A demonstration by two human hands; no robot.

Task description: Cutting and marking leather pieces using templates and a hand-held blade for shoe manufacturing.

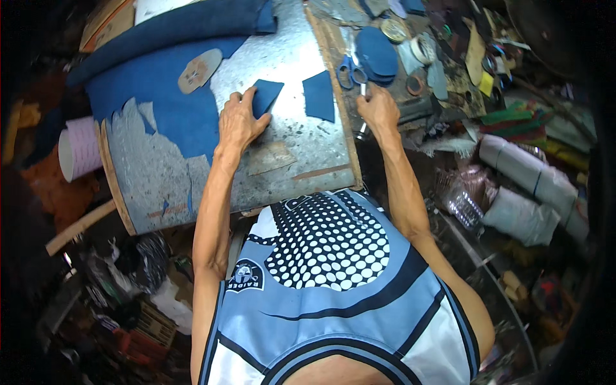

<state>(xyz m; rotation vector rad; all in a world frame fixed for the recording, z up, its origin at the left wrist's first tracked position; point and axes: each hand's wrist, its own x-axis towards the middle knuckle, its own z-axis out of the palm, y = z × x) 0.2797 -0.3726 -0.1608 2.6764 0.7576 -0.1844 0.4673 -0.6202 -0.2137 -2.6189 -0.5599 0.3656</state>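
Note:
My left hand (pixel 239 123) is over the metal-topped table. Its fingers and thumb grip the edge of a small cut piece of blue material (pixel 267 94). Just to the right lies a second blue piece (pixel 319 96), flat on the metal. My right hand (pixel 380 110) is closed around a slim tool with a pale shaft (pixel 364 89), beyond the table's wooden edge strip. The tool's working end is too unclear to name. Blue-handled scissors (pixel 351 72) lie just past that hand, beside a stack of rounded blue cutouts (pixel 376 54).
A large blue sheet (pixel 154 77) with a rolled part covers the table's left side, with a sole-shaped template (pixel 199 70) on it. Tape rolls (pixel 421 49) and scraps crowd the right-hand bench. Wrapped rolls (pixel 526 168) lie at far right; a pink roll (pixel 81 149) stands at left.

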